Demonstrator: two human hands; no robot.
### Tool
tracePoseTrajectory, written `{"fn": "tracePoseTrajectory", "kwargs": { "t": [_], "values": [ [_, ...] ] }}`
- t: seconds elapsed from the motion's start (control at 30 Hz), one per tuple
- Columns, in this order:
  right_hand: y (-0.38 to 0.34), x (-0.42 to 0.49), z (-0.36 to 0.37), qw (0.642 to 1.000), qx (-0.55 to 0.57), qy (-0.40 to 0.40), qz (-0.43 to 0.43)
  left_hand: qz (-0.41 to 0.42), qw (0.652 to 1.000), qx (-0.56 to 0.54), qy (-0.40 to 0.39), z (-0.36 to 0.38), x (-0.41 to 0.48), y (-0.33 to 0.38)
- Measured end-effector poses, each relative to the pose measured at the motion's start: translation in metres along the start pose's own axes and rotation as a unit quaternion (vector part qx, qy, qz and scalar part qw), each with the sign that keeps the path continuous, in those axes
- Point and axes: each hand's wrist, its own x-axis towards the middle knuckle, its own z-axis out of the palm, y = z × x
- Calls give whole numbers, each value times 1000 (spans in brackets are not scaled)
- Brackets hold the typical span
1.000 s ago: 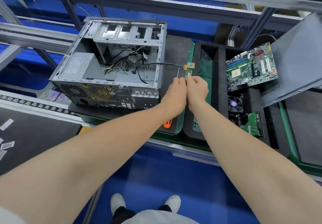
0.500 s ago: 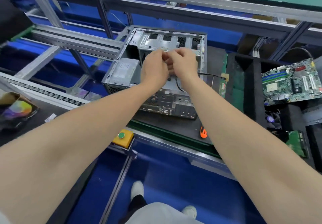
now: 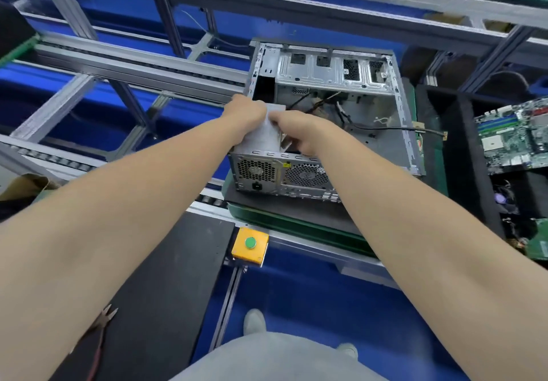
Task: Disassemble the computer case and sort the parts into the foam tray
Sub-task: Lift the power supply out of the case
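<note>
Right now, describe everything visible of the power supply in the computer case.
The power supply is a plain grey sheet-metal box in the near left corner of the open computer case. Its honeycomb grille and black power socket show through the case's back panel. The left hand grips its far left edge, the right hand its right side. Whether it is lifted off its seat cannot be told.

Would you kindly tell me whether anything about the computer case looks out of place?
The power supply looks tilted inside the computer case, and a black cable trails out over its right wall.
</note>
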Motion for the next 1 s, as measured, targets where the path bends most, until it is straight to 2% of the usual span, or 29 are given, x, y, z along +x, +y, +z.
{"fn": "tracePoseTrajectory", "kwargs": {
  "t": [0.17, 0.4, 0.5, 0.6, 0.73, 0.83, 1.0],
  "values": [
    [4, 15, 0, 999, 50, 4, -5, -8, 996, -81, -31, 1, 14, -5],
    [7, 30, -1, 997, 51, 55, -20, 4, 993, -107, -38, -1, 23, -13],
    [3, 31, -3, 994, 110, 14, 7, 2, 991, -123, -57, -2, 22, -16],
    [-3, 35, 0, 996, 83, -10, 43, -14, 981, -174, -87, -3, 22, -17],
    [7, 43, 5, 990, 104, 77, -49, -15, 980, -178, -85, -2, 28, -17],
    [11, 50, 5, 988, 62, 109, -84, -4, 984, -168, -61, 0, 29, -17],
    [18, 51, 3, 974, 52, 175, -134, 0, 981, -182, -66, 2, 30, -23]
  ]
}}
